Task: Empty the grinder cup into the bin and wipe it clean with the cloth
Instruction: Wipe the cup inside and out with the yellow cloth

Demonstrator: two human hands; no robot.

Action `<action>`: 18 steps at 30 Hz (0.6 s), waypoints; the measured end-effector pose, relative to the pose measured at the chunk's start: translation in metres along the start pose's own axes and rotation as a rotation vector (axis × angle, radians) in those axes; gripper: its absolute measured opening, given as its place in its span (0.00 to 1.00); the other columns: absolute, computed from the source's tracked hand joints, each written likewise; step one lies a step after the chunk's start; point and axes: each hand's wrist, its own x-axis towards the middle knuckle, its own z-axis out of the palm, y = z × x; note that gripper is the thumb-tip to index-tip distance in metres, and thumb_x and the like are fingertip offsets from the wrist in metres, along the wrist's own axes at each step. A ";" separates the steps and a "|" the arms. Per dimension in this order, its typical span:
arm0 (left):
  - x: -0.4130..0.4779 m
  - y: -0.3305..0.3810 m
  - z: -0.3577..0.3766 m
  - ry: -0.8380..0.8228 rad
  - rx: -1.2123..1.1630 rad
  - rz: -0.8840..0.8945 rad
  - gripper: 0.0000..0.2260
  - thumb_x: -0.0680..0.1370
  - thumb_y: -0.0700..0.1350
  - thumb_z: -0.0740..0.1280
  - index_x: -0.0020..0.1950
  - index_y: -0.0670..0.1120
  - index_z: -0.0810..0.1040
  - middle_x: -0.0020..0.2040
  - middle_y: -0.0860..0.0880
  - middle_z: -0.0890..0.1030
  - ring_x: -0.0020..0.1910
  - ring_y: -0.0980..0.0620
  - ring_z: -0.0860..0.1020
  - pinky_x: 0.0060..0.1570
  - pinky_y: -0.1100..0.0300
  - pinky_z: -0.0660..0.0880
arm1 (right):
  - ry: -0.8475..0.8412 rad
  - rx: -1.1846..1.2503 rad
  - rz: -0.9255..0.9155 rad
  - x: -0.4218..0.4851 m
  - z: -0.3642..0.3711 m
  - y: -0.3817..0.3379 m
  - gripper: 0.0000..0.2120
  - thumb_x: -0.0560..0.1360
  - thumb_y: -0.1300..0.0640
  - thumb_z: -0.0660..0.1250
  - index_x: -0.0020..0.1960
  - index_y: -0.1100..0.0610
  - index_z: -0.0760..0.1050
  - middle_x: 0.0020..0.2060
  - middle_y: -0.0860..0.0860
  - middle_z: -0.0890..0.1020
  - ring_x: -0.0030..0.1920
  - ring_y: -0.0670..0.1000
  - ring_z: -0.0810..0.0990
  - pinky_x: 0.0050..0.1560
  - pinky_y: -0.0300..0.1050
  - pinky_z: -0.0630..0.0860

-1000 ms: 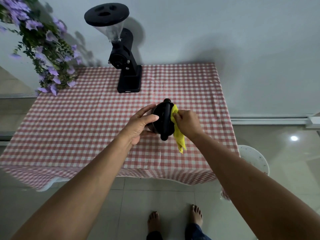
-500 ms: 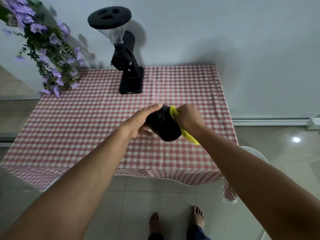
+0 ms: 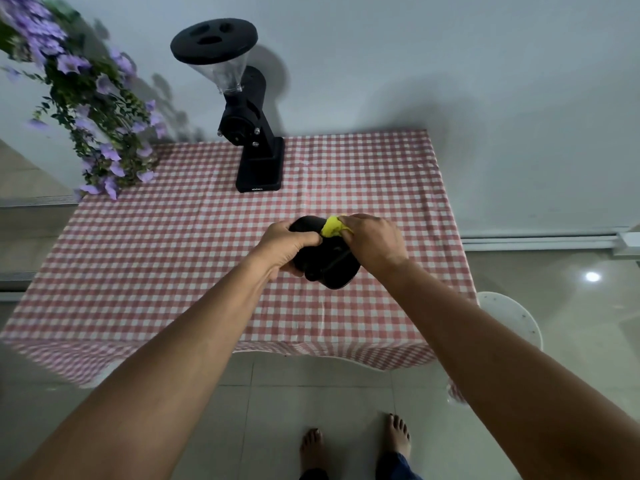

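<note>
The black grinder cup is held above the checked table, tipped so its base faces me. My left hand grips its left side. My right hand is closed on a bunched yellow cloth and presses it against the far upper end of the cup. Most of the cloth is hidden under my fingers. The cup's opening faces away and cannot be seen.
A black coffee grinder with a clear hopper stands at the table's back. Purple flowers hang at the back left. The red-checked tablecloth covers the table. A white round bin sits on the floor at the right.
The cup has been turned from side-on to base toward me. The cloth, which hung loose below my right hand, is now bunched up at the cup's far end.
</note>
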 end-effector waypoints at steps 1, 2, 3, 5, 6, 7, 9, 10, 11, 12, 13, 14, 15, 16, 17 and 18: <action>0.000 -0.003 0.002 0.021 -0.035 -0.019 0.10 0.72 0.41 0.75 0.52 0.44 0.81 0.47 0.41 0.85 0.43 0.42 0.85 0.41 0.40 0.85 | -0.010 0.036 0.028 0.002 0.001 0.000 0.14 0.81 0.49 0.57 0.64 0.46 0.76 0.56 0.47 0.82 0.52 0.53 0.81 0.46 0.47 0.76; -0.001 -0.005 0.002 0.046 -0.072 -0.039 0.11 0.72 0.41 0.74 0.53 0.43 0.81 0.47 0.41 0.85 0.42 0.43 0.84 0.39 0.42 0.85 | 0.000 0.115 0.071 0.003 0.000 0.000 0.13 0.81 0.51 0.58 0.60 0.49 0.78 0.52 0.49 0.83 0.50 0.53 0.81 0.43 0.46 0.75; -0.001 -0.007 0.002 0.072 -0.113 -0.055 0.12 0.72 0.41 0.74 0.55 0.42 0.81 0.47 0.41 0.85 0.41 0.44 0.84 0.37 0.44 0.85 | 0.023 0.228 0.133 0.003 -0.001 0.002 0.12 0.80 0.52 0.60 0.56 0.52 0.80 0.47 0.51 0.83 0.46 0.53 0.81 0.39 0.46 0.73; 0.001 -0.010 -0.003 0.118 -0.191 -0.065 0.14 0.73 0.42 0.74 0.57 0.41 0.81 0.49 0.41 0.84 0.44 0.45 0.84 0.40 0.43 0.85 | 0.129 0.461 0.267 0.005 -0.007 0.015 0.10 0.78 0.55 0.63 0.49 0.57 0.82 0.40 0.54 0.83 0.40 0.53 0.79 0.36 0.44 0.68; 0.003 -0.011 -0.007 0.138 -0.215 -0.055 0.14 0.73 0.43 0.74 0.57 0.41 0.81 0.49 0.42 0.84 0.46 0.44 0.84 0.42 0.43 0.85 | 0.184 0.555 0.307 0.006 -0.010 0.023 0.09 0.77 0.56 0.65 0.48 0.58 0.82 0.38 0.55 0.83 0.39 0.53 0.79 0.35 0.44 0.67; 0.004 -0.012 -0.010 0.156 -0.227 -0.036 0.14 0.73 0.43 0.75 0.57 0.42 0.81 0.50 0.42 0.85 0.48 0.45 0.84 0.43 0.45 0.85 | 0.208 0.618 0.317 0.005 -0.012 0.029 0.08 0.77 0.57 0.66 0.47 0.59 0.82 0.38 0.56 0.83 0.39 0.53 0.78 0.35 0.44 0.69; 0.006 -0.011 -0.012 0.176 -0.218 0.011 0.13 0.73 0.42 0.76 0.55 0.44 0.81 0.49 0.44 0.85 0.48 0.46 0.84 0.39 0.52 0.85 | 0.182 0.583 0.243 0.002 -0.012 0.030 0.09 0.78 0.56 0.66 0.51 0.60 0.82 0.43 0.54 0.82 0.42 0.51 0.77 0.39 0.42 0.69; 0.006 -0.009 -0.010 0.171 -0.205 0.028 0.11 0.73 0.42 0.76 0.54 0.45 0.81 0.49 0.45 0.86 0.48 0.46 0.85 0.39 0.52 0.85 | 0.161 0.517 0.170 0.000 -0.010 0.027 0.11 0.79 0.56 0.65 0.57 0.59 0.81 0.48 0.53 0.80 0.45 0.50 0.75 0.43 0.41 0.68; 0.006 -0.006 -0.008 0.159 -0.195 0.038 0.09 0.73 0.42 0.75 0.52 0.46 0.82 0.48 0.45 0.86 0.47 0.45 0.85 0.41 0.48 0.85 | 0.146 0.449 0.090 -0.002 -0.006 0.022 0.13 0.80 0.56 0.64 0.62 0.58 0.79 0.52 0.52 0.77 0.48 0.49 0.74 0.47 0.41 0.69; 0.005 -0.004 -0.005 0.149 -0.185 0.041 0.08 0.72 0.42 0.75 0.51 0.47 0.82 0.47 0.45 0.86 0.48 0.44 0.85 0.44 0.43 0.85 | 0.137 0.385 0.020 -0.004 -0.002 0.017 0.15 0.80 0.56 0.63 0.66 0.56 0.77 0.55 0.53 0.75 0.49 0.49 0.74 0.48 0.42 0.70; 0.005 -0.003 -0.002 0.144 -0.173 0.046 0.09 0.72 0.42 0.75 0.51 0.48 0.82 0.48 0.45 0.86 0.48 0.43 0.85 0.45 0.40 0.84 | 0.123 0.327 -0.026 -0.007 0.002 0.013 0.17 0.81 0.56 0.62 0.68 0.55 0.75 0.56 0.53 0.74 0.50 0.51 0.75 0.48 0.43 0.73; 0.004 -0.002 0.000 0.148 -0.162 0.050 0.10 0.72 0.42 0.76 0.51 0.48 0.82 0.48 0.45 0.86 0.49 0.43 0.85 0.45 0.39 0.84 | 0.102 0.274 -0.046 -0.009 0.004 0.010 0.17 0.81 0.56 0.61 0.70 0.54 0.73 0.57 0.54 0.73 0.50 0.53 0.76 0.47 0.44 0.75; 0.003 -0.003 0.001 0.156 -0.160 0.055 0.11 0.72 0.42 0.76 0.52 0.48 0.82 0.48 0.45 0.86 0.49 0.43 0.85 0.45 0.39 0.84 | 0.080 0.232 -0.053 -0.011 0.007 0.008 0.17 0.81 0.56 0.60 0.70 0.53 0.72 0.57 0.55 0.73 0.50 0.54 0.77 0.47 0.45 0.77; 0.003 -0.004 0.002 0.165 -0.162 0.062 0.11 0.71 0.43 0.76 0.53 0.47 0.82 0.48 0.45 0.86 0.49 0.43 0.86 0.45 0.39 0.84 | 0.081 0.206 -0.069 -0.013 0.008 0.005 0.17 0.81 0.57 0.60 0.70 0.52 0.73 0.57 0.55 0.74 0.51 0.55 0.78 0.47 0.46 0.78; 0.003 -0.004 0.003 0.171 -0.163 0.069 0.12 0.71 0.43 0.76 0.54 0.47 0.82 0.48 0.45 0.86 0.48 0.43 0.86 0.45 0.39 0.84 | 0.099 0.200 -0.093 -0.016 0.010 0.003 0.17 0.81 0.58 0.61 0.69 0.53 0.74 0.58 0.55 0.76 0.51 0.55 0.78 0.47 0.47 0.79; 0.003 -0.005 0.003 0.172 -0.156 0.080 0.14 0.71 0.44 0.76 0.55 0.47 0.82 0.49 0.46 0.86 0.48 0.44 0.86 0.46 0.40 0.84 | 0.122 0.213 -0.115 -0.018 0.011 0.000 0.16 0.81 0.60 0.62 0.68 0.54 0.75 0.58 0.55 0.77 0.52 0.56 0.79 0.48 0.50 0.80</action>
